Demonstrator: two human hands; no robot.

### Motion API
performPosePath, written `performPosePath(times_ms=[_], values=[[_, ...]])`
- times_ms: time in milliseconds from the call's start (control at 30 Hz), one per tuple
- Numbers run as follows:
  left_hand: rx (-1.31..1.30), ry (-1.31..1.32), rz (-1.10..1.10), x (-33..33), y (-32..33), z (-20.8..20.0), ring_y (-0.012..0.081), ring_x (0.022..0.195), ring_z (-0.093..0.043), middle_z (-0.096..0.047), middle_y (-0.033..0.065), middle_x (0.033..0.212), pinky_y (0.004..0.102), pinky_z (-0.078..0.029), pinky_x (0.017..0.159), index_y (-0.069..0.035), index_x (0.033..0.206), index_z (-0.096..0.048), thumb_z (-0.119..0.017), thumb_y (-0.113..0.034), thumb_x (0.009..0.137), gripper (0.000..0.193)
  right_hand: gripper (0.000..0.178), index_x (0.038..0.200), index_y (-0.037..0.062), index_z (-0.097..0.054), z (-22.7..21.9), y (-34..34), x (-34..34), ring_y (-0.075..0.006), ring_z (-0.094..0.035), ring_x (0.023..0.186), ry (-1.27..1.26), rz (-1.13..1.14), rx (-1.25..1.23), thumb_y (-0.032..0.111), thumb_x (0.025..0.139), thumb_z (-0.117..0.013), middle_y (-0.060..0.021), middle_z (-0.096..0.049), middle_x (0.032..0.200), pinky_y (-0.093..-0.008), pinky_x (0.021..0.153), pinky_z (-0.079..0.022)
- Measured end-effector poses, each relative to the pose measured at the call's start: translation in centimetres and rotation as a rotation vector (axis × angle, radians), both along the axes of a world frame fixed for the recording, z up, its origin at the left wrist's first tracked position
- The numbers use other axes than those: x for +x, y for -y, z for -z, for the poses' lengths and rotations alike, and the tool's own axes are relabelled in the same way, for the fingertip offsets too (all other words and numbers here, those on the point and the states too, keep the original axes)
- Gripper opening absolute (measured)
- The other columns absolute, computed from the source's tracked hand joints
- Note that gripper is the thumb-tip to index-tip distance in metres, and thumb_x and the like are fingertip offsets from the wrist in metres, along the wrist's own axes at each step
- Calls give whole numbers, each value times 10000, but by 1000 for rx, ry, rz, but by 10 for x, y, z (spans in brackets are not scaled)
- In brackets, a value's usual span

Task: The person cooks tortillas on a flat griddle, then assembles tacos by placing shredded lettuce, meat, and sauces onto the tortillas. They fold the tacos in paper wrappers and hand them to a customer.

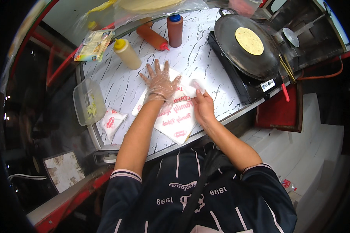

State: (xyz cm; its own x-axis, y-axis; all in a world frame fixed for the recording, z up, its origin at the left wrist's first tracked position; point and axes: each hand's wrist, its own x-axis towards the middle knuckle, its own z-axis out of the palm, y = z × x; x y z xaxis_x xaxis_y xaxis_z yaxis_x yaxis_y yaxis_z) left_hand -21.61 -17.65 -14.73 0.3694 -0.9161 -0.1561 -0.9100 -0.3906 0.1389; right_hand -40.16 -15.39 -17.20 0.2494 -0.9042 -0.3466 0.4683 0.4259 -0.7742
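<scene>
Here in the head view, the left hand [162,83], in a clear plastic glove, presses down with its fingers fanned wide and palm flat on the printed wrapping paper [174,121], gripping nothing. The right hand [204,108] is bare, at the paper's right side, thumb and fingers drawn together on a raised, blurred corner. And the paper itself lies at the near edge of the marbled counter [225,91], one corner pointing at the person's shirt [194,182]! Just beyond the gloved fingertips stands the yellow-capped bottle [128,55]; farther back, a red-tipped sauce bottle [151,37] lies on its side, next to an upright blue-capped bottle [175,33]. Over on the right, a round flatbread [249,40] sits on the dark griddle [226,46]. Out left, a small wrapped packet [113,123] rests near a clear tub [81,106] holding some green scraps.
</scene>
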Motion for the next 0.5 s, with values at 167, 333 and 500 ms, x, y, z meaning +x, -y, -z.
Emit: performPosePath(times_ms=[167,333,500], values=[[-60,-29,-57,6,4,20,487,1578,-87,-147,168,1736,761,-68,1198,-203,1662,-267,-491,-683,967,874,475,1433,-65,-553,-4,-30,41,-365,-346,1536,-878,-334,-944,245,1074,-539,-295,-517,1502,-509,1257,-237],[-288,127,-40,49,-3,51,465,1566,-163,-230,165,1710,707,-103,1229,-152,1628,-352,-505,-539,1021,736,642,1509,30,-473,-12,-31,35,-406,-294,1541,-1202,-598,-1361,190,920,-669,-194,-447,1583,-615,1259,-167],[-623,-28,-83,33,-46,-23,392,1236,-586,-631,205,1312,520,-445,1057,-69,1327,-637,-584,-385,1008,452,535,1442,111,-570,-14,26,17,-346,-395,1497,-1196,-783,-1765,148,910,-621,-150,-529,1506,-591,1261,-218]])
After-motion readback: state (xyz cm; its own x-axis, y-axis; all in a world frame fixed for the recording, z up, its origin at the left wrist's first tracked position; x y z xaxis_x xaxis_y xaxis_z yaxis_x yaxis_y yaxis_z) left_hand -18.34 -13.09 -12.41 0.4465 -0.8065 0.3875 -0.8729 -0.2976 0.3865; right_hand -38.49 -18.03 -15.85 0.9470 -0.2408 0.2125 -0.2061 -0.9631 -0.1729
